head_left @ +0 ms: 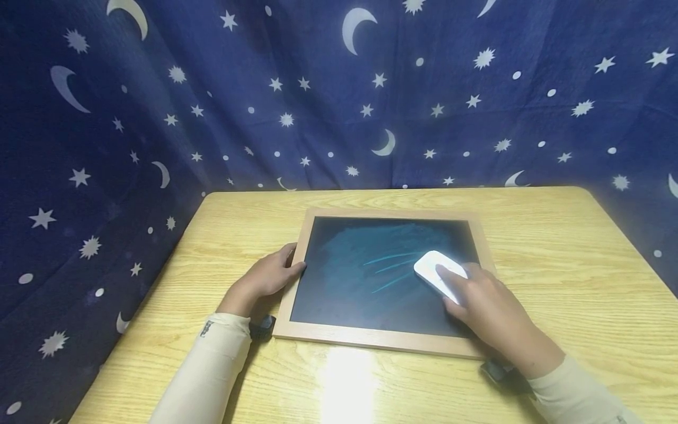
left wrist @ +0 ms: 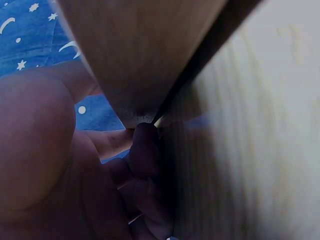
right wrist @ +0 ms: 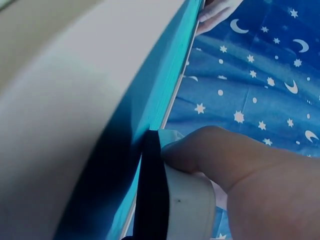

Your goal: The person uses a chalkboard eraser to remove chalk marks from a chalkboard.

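A framed chalkboard (head_left: 339,306) lies flat, its dark surface smeared with blue-green chalk and crossed by a few brighter streaks. My left hand (head_left: 270,274) grips the left side of its wooden frame, thumb along the top edge. In the left wrist view, the fingers of that hand (left wrist: 145,155) curl against the frame's side (left wrist: 145,55), low by the table. Over the board's right half, my right hand (head_left: 484,300) holds a white chalkboard eraser (head_left: 431,265) between thumb and fingers. The eraser's dark felt side (right wrist: 152,190) faces the board in the right wrist view.
The board stands on a light wood-grain table (head_left: 561,253). A dark blue curtain (head_left: 318,88) with moons and stars hangs behind the table and along its sides. Dark wrist devices (head_left: 262,328) sit at both cuffs, close to the frame's lower corners.
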`<act>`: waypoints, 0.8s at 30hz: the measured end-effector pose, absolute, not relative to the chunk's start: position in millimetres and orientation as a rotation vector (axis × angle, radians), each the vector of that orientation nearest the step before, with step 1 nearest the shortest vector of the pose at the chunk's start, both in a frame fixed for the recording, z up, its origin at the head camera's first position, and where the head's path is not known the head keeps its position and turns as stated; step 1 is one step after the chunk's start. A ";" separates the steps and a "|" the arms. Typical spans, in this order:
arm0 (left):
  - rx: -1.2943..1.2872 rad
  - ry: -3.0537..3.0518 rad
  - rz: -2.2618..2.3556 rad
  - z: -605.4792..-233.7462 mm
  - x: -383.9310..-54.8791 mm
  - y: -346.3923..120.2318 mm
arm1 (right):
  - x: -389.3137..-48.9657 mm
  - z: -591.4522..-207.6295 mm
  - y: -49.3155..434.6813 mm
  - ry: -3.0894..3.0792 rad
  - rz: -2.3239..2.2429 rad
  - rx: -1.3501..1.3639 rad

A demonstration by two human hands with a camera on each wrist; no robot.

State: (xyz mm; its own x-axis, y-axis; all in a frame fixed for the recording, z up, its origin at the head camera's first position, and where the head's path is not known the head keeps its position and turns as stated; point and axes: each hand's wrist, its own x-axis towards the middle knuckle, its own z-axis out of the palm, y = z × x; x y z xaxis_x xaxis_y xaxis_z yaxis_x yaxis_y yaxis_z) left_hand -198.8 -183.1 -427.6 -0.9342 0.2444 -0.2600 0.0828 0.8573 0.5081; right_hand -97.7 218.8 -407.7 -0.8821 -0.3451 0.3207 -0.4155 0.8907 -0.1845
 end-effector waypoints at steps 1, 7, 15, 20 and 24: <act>0.251 2.716 0.722 -427.6 -199.0 -183.1 | -98.3 -407.5 220.2 -2.775 0.363 0.568; 0.258 2.718 0.717 -427.2 -199.3 -183.5 | -102.6 -405.3 229.8 -2.754 0.355 0.554; 0.228 2.712 0.723 -428.1 -196.8 -184.5 | -106.7 -402.4 238.2 -2.786 0.369 0.515; 0.237 2.718 0.719 -427.9 -197.5 -183.8 | -105.4 -400.0 238.8 -2.813 0.354 0.484; 0.249 2.720 0.715 -428.5 -198.0 -184.0 | -103.8 -399.1 236.4 -2.823 0.317 0.467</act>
State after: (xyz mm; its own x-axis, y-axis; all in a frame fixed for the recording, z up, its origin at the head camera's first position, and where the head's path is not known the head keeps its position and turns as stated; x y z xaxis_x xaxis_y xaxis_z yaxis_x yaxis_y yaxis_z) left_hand -198.0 -184.0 -428.5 -0.9348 0.2446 -0.2574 0.0864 0.8598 0.5033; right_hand -103.8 236.4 -399.1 -0.9140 -0.2842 0.2896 -0.3414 0.9244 -0.1701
